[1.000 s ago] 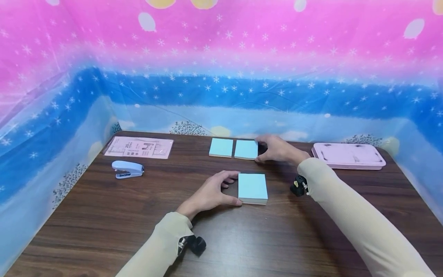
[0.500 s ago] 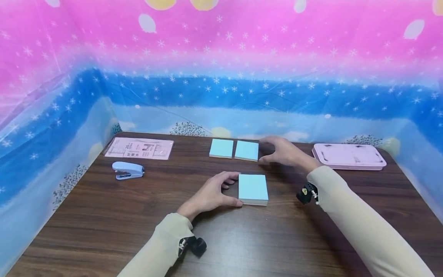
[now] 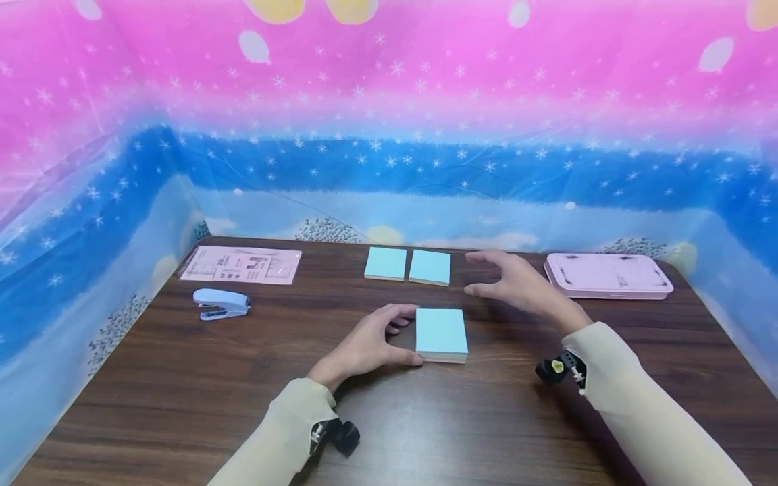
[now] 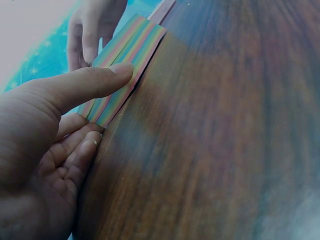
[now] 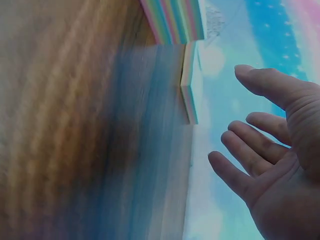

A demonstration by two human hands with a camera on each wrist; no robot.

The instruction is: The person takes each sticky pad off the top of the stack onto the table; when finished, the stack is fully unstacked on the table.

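Observation:
A thick stack of light-blue sticky note pads lies in the middle of the table. My left hand holds its left side, thumb on the near edge and forefinger at the far edge. In the left wrist view the thumb presses the striped, multicoloured side of the stack. Farther back, two thin light-blue pads lie side by side, a left pad and a right pad. My right hand is just right of them, fingers spread apart and holding nothing, as the right wrist view also shows.
A pale blue stapler lies at the left, in front of a pink printed packet. At the back right sits a pink flat case. A patterned cloth hangs around the back and sides of the table.
My right hand has let go of the right-hand thin pad and drawn away to the right and toward me. The left hand stays on the stack.

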